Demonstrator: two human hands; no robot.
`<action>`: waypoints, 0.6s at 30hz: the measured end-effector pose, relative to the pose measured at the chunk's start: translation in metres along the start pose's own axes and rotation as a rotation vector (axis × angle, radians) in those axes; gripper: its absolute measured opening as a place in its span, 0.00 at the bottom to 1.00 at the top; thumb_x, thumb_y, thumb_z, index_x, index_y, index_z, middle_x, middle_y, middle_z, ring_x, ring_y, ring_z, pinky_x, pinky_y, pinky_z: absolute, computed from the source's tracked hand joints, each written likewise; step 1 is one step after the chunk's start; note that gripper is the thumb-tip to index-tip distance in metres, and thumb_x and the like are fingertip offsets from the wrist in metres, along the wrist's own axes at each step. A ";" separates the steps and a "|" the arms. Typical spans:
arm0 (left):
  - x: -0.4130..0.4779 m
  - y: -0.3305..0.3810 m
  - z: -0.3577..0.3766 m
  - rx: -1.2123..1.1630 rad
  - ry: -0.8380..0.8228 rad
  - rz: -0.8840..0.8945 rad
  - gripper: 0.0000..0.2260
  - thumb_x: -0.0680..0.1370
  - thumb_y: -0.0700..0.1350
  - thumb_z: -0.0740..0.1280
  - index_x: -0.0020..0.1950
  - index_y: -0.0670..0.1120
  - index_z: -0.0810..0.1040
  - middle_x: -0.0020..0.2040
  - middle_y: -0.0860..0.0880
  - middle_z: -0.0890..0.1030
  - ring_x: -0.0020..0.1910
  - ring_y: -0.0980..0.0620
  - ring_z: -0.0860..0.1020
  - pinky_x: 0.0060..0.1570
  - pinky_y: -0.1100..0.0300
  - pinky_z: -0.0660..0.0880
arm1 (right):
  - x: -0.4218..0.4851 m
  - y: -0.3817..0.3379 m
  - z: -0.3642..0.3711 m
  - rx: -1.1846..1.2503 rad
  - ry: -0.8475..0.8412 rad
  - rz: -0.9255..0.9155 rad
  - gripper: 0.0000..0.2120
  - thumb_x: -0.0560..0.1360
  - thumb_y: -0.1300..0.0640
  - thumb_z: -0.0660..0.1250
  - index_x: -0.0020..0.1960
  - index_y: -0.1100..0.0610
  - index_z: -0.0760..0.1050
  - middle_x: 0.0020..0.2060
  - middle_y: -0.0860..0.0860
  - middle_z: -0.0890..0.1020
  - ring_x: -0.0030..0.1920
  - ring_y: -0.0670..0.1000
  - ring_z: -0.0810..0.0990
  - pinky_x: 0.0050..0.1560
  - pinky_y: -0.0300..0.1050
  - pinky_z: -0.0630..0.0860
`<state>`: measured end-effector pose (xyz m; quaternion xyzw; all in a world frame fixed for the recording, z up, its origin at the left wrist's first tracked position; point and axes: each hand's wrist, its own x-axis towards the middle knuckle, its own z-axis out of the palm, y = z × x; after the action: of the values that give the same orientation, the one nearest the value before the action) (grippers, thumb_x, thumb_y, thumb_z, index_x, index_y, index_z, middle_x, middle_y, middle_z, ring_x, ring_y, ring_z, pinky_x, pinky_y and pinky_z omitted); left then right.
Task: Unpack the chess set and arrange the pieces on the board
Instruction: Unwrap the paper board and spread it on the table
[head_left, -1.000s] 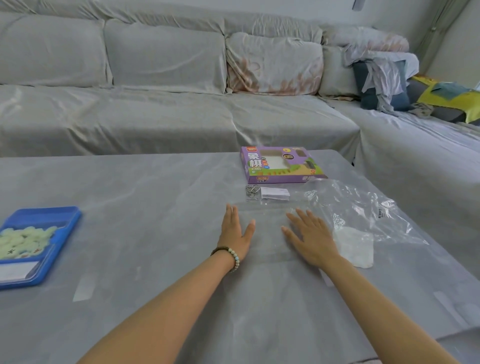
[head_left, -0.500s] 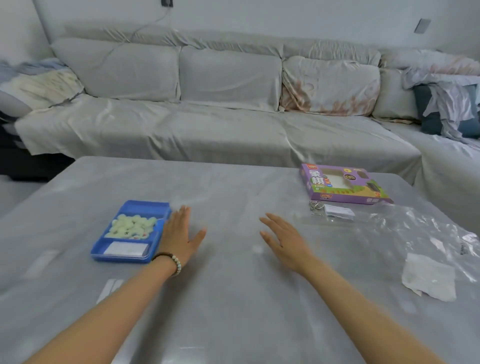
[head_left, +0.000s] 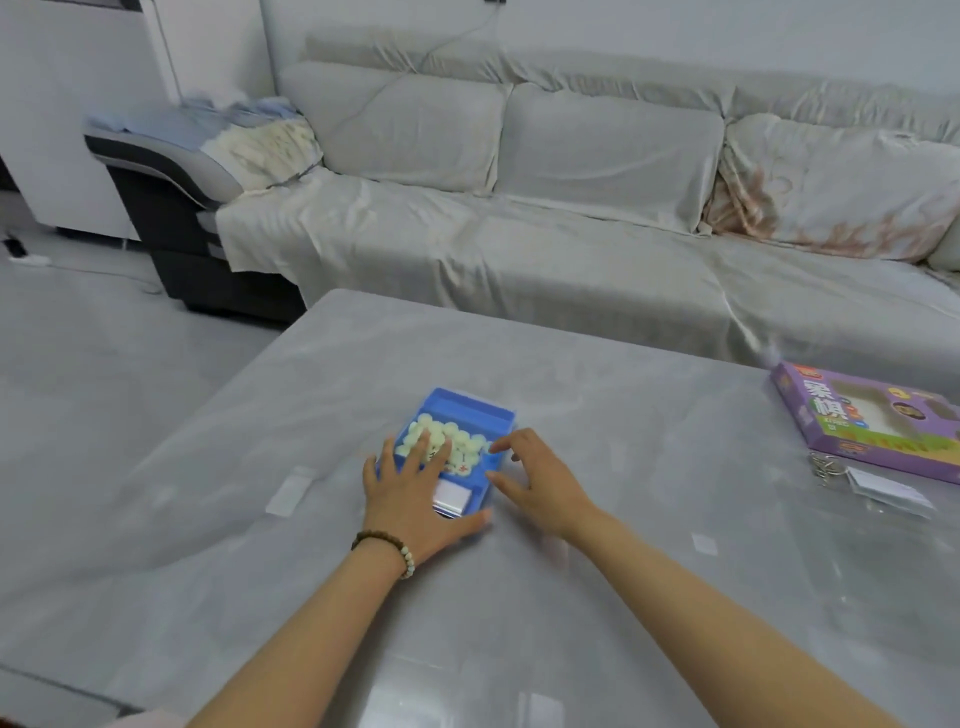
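Observation:
A blue tray (head_left: 467, 408) holding several pale round chess pieces (head_left: 464, 448) and a white card (head_left: 453, 496) sits at mid-table. My left hand (head_left: 415, 499) lies flat on top of it, fingers spread over the pieces and thumb along the near edge. My right hand (head_left: 540, 483) is at the tray's right side, fingers curled, with index finger and thumb pinching that edge. The purple chess set box (head_left: 872, 421) lies at the far right of the table. No board is in view.
A metal key ring (head_left: 826, 465) with a white tag (head_left: 883, 491) lies just in front of the purple box. The grey table (head_left: 623, 395) ends at the left, with floor beyond. A covered sofa (head_left: 571, 249) runs along the far side.
My view has swung left. Both hands moved from the bare tabletop to the blue tray; the left now covers it and the right grips its side.

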<state>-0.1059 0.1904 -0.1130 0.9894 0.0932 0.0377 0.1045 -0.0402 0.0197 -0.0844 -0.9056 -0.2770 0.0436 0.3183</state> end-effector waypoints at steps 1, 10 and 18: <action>0.000 -0.003 0.001 -0.007 0.030 0.016 0.55 0.52 0.82 0.37 0.75 0.58 0.52 0.77 0.54 0.49 0.74 0.42 0.43 0.71 0.44 0.44 | 0.005 0.000 0.000 -0.027 -0.005 -0.009 0.13 0.76 0.52 0.66 0.58 0.53 0.72 0.57 0.48 0.73 0.54 0.47 0.72 0.56 0.40 0.69; -0.002 -0.010 0.006 -0.081 0.120 0.063 0.54 0.54 0.83 0.38 0.73 0.57 0.59 0.75 0.54 0.57 0.74 0.42 0.49 0.71 0.44 0.46 | 0.035 0.001 0.007 -0.207 -0.091 -0.042 0.09 0.75 0.48 0.65 0.46 0.52 0.71 0.46 0.49 0.72 0.48 0.49 0.69 0.50 0.41 0.66; -0.001 -0.011 0.008 -0.086 0.139 0.061 0.53 0.55 0.82 0.39 0.73 0.56 0.60 0.75 0.54 0.58 0.74 0.43 0.49 0.71 0.44 0.47 | 0.040 0.004 0.018 -0.146 0.034 -0.019 0.10 0.75 0.48 0.66 0.40 0.53 0.71 0.41 0.47 0.72 0.42 0.47 0.69 0.45 0.39 0.64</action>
<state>-0.1077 0.1994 -0.1236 0.9814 0.0684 0.1134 0.1391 -0.0095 0.0481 -0.0975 -0.9244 -0.2827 0.0048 0.2562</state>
